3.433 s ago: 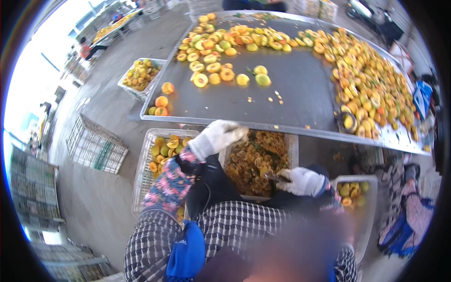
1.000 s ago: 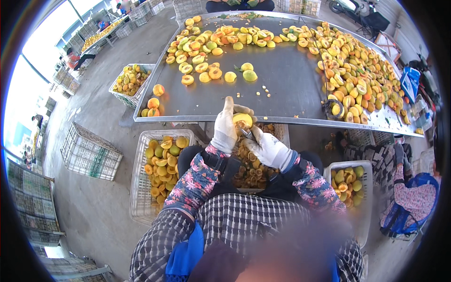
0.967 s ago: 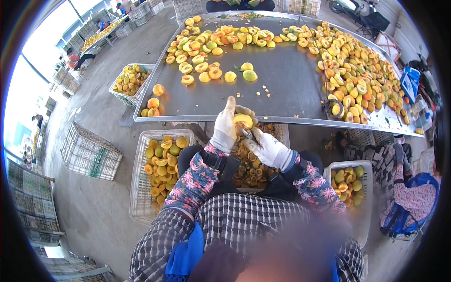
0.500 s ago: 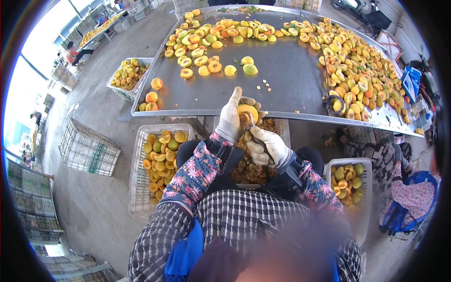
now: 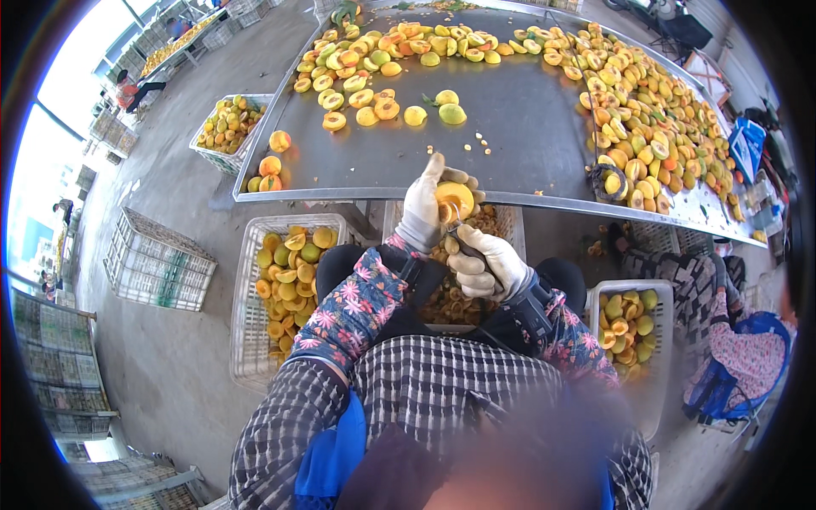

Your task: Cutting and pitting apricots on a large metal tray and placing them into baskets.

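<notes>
My left hand, in a pale work glove, is closed round a yellow peach half with its cut face showing. The thumb stands up along the fruit's left side. In my gloved right hand is a pitting knife with a dark handle and a thin curved metal tip. That tip meets the lower edge of the peach half; the fingers hide most of the handle. Below both hands, between my knees, sits a white crate of cut fruit pieces.
Ahead stands a metal table with a raised rim. Cut peaches heap on its right; others lie along the back and left. Fruit crates flank me, one left, one right. At right sits a person.
The peach half has turned in my left hand, so more of its cut face shows. The knife tip has shifted slightly at its lower edge. Both hands stay in nearly the same place.
</notes>
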`<state>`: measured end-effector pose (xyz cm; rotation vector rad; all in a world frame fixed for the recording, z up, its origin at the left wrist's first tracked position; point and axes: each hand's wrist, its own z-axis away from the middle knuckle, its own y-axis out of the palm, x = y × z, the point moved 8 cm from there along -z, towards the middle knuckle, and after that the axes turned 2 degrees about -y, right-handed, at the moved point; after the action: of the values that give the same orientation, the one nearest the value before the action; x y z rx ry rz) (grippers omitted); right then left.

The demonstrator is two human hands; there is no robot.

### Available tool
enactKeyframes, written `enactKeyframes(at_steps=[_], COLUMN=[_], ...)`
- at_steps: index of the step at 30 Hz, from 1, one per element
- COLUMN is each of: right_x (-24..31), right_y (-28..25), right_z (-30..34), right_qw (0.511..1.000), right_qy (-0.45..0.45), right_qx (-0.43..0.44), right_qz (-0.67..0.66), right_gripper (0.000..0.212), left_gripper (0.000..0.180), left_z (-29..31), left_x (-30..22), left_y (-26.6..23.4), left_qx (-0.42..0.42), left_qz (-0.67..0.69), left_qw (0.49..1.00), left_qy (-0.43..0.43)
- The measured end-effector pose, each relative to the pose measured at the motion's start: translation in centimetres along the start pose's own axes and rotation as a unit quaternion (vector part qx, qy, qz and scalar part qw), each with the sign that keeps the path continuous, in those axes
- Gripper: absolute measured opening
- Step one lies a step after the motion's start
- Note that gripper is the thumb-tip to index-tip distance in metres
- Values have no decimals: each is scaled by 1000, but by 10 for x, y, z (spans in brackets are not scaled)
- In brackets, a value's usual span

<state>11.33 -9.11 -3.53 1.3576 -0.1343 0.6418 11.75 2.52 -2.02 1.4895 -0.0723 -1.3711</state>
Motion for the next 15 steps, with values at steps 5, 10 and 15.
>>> enactKeyframes(at_steps=[5, 10, 15], right_x=[3, 28, 71], right_y=[13, -24, -55], right_z=[15, 37, 58], right_qw=[998, 953, 877], right_qy=[6, -4, -67], right_qx=[61, -104, -226], right_qz=[25, 284, 420], right_gripper=[36, 27, 20], left_gripper=[41, 30, 36], left_z=[2, 26, 79], left_x=[6, -26, -119], left_y=[-22, -45, -88], left_qx=[-24, 33, -16], left_qz=[56, -326, -746], left_qw=[995, 945, 661], left_qy=[-74, -7, 80])
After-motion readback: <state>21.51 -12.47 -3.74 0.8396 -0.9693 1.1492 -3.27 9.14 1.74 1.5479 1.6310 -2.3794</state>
